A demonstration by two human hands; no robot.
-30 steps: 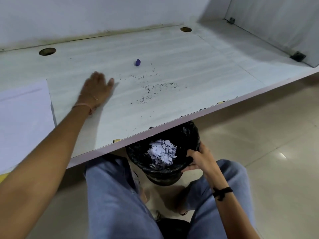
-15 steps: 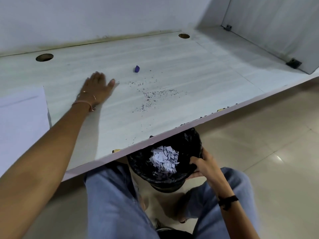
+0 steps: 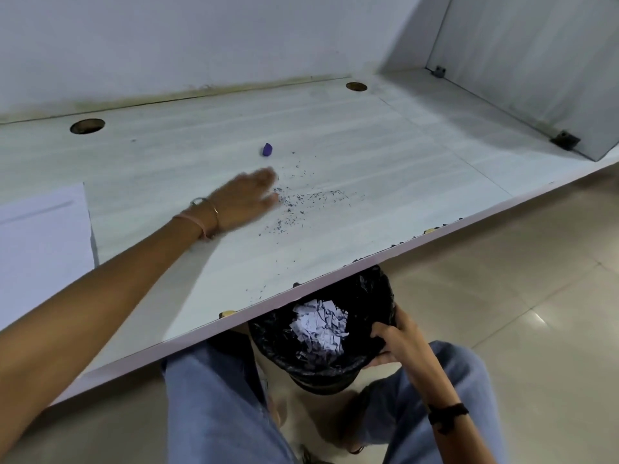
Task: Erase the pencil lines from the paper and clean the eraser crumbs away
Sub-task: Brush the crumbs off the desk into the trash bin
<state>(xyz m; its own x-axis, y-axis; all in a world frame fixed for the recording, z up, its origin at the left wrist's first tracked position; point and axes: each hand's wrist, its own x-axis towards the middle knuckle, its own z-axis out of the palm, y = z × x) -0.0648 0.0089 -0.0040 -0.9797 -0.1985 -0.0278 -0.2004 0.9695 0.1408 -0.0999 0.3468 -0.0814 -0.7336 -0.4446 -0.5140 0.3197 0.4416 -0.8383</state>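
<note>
Dark eraser crumbs (image 3: 311,199) lie scattered over the middle of the white desk (image 3: 385,155). My left hand (image 3: 244,199) rests flat on the desk with its fingertips at the left edge of the crumbs; it is blurred and holds nothing. A small purple eraser (image 3: 267,149) lies just beyond the hand. The white paper (image 3: 40,242) sits at the desk's left edge. Below the front edge, my right hand (image 3: 393,339) grips the rim of a black-lined bin (image 3: 278,343) holding torn paper scraps.
Two round cable holes (image 3: 87,126) (image 3: 356,86) sit near the back wall. A grey divider panel (image 3: 522,68) closes the desk's right side. A few crumbs line the front edge (image 3: 402,242). My knees in jeans flank the bin over a tiled floor.
My left hand has swept rightward across the desk to the crumbs. The right hand keeps holding the bin under the edge.
</note>
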